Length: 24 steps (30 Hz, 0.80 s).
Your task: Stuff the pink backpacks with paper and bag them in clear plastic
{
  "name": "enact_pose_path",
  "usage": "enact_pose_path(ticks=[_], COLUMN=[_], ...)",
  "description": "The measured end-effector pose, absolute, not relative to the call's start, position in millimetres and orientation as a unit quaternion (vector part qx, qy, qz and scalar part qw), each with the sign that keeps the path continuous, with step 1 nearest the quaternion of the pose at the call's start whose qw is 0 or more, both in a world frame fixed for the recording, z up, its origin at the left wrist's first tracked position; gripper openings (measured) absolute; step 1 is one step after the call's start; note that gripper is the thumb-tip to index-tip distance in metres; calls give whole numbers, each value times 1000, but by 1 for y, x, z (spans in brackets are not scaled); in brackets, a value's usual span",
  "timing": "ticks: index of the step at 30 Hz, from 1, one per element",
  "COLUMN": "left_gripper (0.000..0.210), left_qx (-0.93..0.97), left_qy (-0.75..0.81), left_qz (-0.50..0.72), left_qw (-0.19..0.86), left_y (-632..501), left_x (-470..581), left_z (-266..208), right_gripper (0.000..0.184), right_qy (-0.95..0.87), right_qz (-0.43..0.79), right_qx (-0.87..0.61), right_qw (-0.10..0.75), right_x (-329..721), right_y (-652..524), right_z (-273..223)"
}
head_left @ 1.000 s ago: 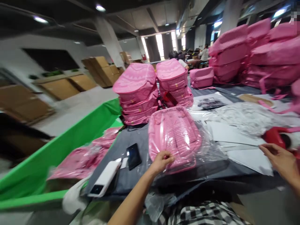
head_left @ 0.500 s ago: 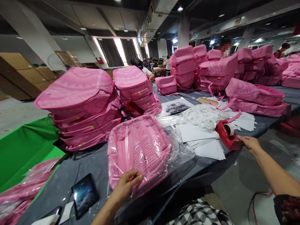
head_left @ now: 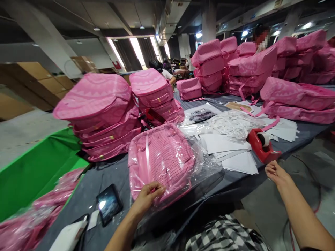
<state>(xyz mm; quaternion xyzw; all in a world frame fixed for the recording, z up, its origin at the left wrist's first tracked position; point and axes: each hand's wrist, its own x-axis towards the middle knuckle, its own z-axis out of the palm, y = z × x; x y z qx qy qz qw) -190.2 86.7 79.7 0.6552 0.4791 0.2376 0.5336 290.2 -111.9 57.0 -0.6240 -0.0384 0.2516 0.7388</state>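
Observation:
A pink backpack (head_left: 159, 157) lies flat on the dark-covered table inside a clear plastic bag (head_left: 205, 162). At its near edge is my left hand (head_left: 149, 195), fingers pinched together on the plastic bag. My right hand (head_left: 276, 173) is just in front of a red tape dispenser (head_left: 258, 144), apart from it. Its fingers are pressed together, and whatever they may hold is too small to make out. A roll of tape (head_left: 263, 138) sits in the dispenser.
Stacked pink backpacks (head_left: 96, 97) stand behind and to the left, with more across the table. White papers (head_left: 235, 155) lie beside the dispenser. A phone-like device (head_left: 109, 205) is at the near left, next to a green-lined bin (head_left: 49, 153). A person (head_left: 163, 71) sits farther back.
My right hand has come off the front of the tape dispenser and moved slightly toward me. My left hand stays at the bag's near edge. The view has shifted a little.

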Motion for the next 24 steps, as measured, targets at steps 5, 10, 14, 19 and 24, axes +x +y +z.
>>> enact_pose_path(ticks=[5, 10, 14, 19, 24], left_gripper=[46, 48, 50, 51, 54], left_qx=[653, 622, 617, 625, 649], left_qy=[456, 472, 461, 450, 450], left_qz=[236, 249, 253, 250, 236], left_qw=[557, 573, 586, 587, 566], left_y=[84, 89, 87, 89, 91], left_x=[-184, -185, -184, -185, -185], left_z=[85, 76, 73, 70, 64], right_gripper=[46, 50, 46, 27, 28], right_qy=[-217, -680, -860, -866, -797], right_qz=[483, 449, 327, 196, 108], right_qx=[-518, -450, -370, -458, -587], right_qw=[672, 365, 128, -31, 89], right_x=[195, 117, 79, 73, 95], right_y=[-52, 21, 80, 113, 99], right_z=[74, 137, 155, 137, 130])
